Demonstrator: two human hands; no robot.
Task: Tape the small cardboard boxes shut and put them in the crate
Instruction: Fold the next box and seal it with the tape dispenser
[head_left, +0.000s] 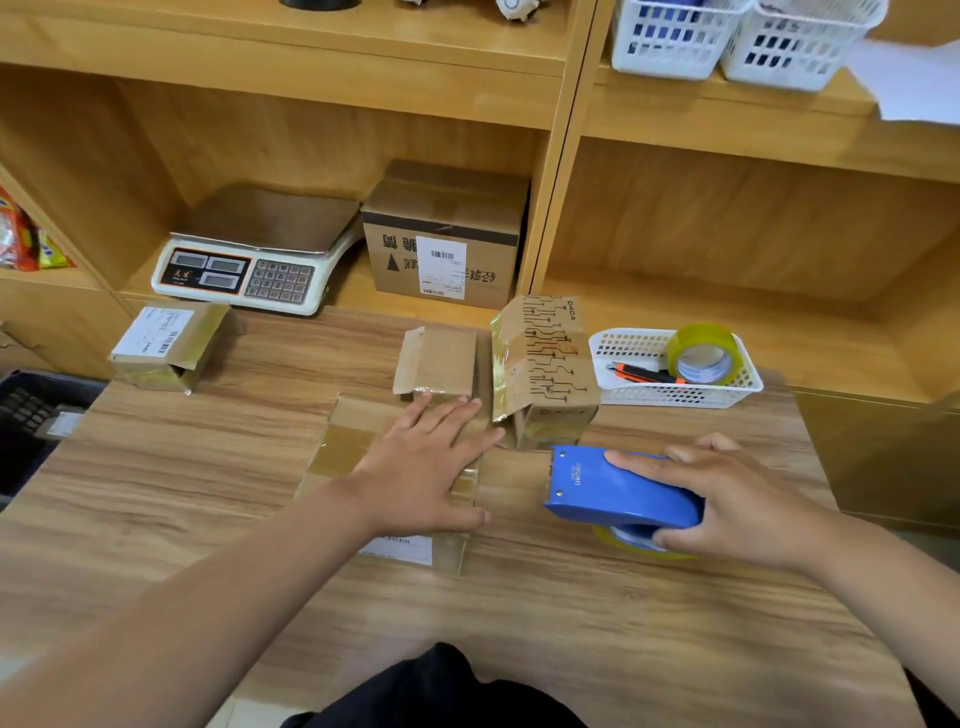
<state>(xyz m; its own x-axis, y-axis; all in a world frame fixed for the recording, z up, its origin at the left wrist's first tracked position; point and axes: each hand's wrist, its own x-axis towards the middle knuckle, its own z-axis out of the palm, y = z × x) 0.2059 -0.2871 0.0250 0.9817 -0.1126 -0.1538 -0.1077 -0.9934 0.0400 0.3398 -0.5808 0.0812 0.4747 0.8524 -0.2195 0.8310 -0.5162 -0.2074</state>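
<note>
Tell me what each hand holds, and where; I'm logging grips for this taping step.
The right hand grips the blue tape dispenser around its rear, over the roll. The left hand holds nothing; it presses flat on the box.

Matt brown cardboard box (343, 457) wears glossy tape patches; the tape dispenser (618, 493) shines smooth blue plastic; the table (519, 623) shows wood-grain, faintly sheened.

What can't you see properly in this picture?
Head view, the only one:
- Top of the box: the left hand lies flat over it.
- Tape roll: mostly under the blue dispenser and the right hand.
- Black crate: cut off by the left edge.
- Label on the box: print too small to read.
</note>
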